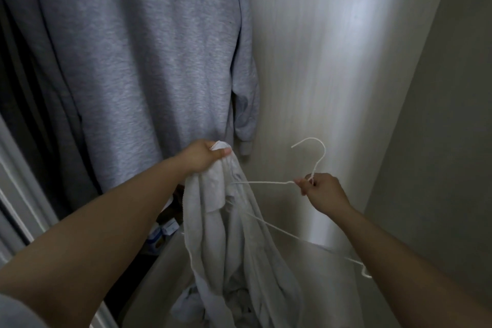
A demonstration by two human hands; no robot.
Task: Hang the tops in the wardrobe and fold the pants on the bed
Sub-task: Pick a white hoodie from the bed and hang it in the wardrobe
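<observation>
My left hand point(202, 156) grips the upper edge of a white top point(229, 234), which hangs down limp from the fist. My right hand point(319, 190) pinches a white wire hanger point(269, 183) at the base of its hook. One arm of the hanger reaches left into the white top; the other arm runs down to the right behind my right forearm. The hook points up and to the left. A grey sweatshirt point(138, 61) hangs in the wardrobe, right behind my left hand.
The wardrobe's pale wood-grain side panel point(332, 74) stands behind the hanger. A plain wall point(439, 141) is to the right. Dark clothes point(32, 104) hang at the left. Small boxes point(162, 231) lie low inside the wardrobe. A white door frame point(24, 194) runs along the left.
</observation>
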